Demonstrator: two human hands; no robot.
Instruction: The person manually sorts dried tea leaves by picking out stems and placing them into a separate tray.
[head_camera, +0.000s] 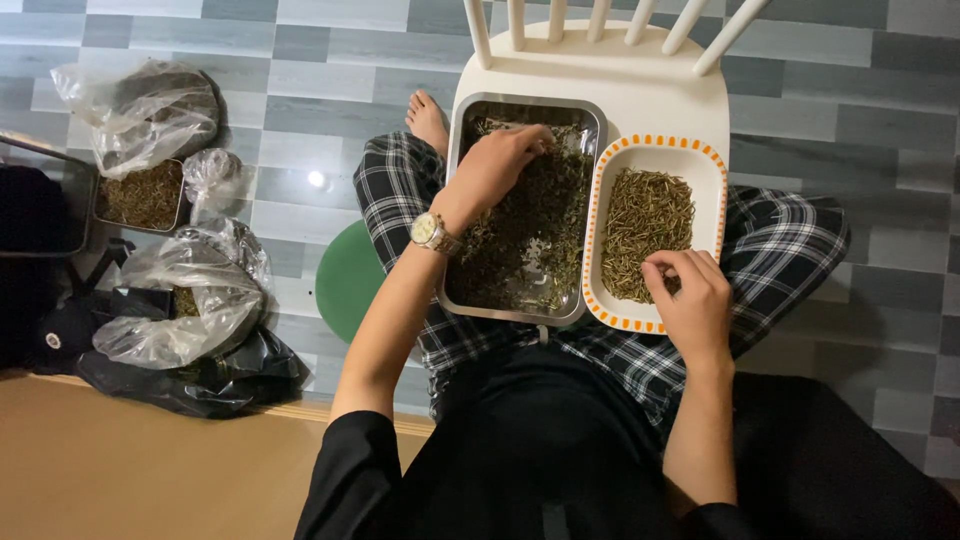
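one head-worn view looks steeply down, close over the lap, facing the white chair (640, 85) ahead.

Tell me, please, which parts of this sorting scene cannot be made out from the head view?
- Left hand fingertips: buried in the dark dried leaves in the metal tray.
- Whatever the right hand pinches: curled fingers hide it over the orange-rimmed dish.
- White chair: back cut off by the top edge.
- Plastic bags: crumpled film obscures the contents.
- Dark object at the left edge: cut off, too dark.
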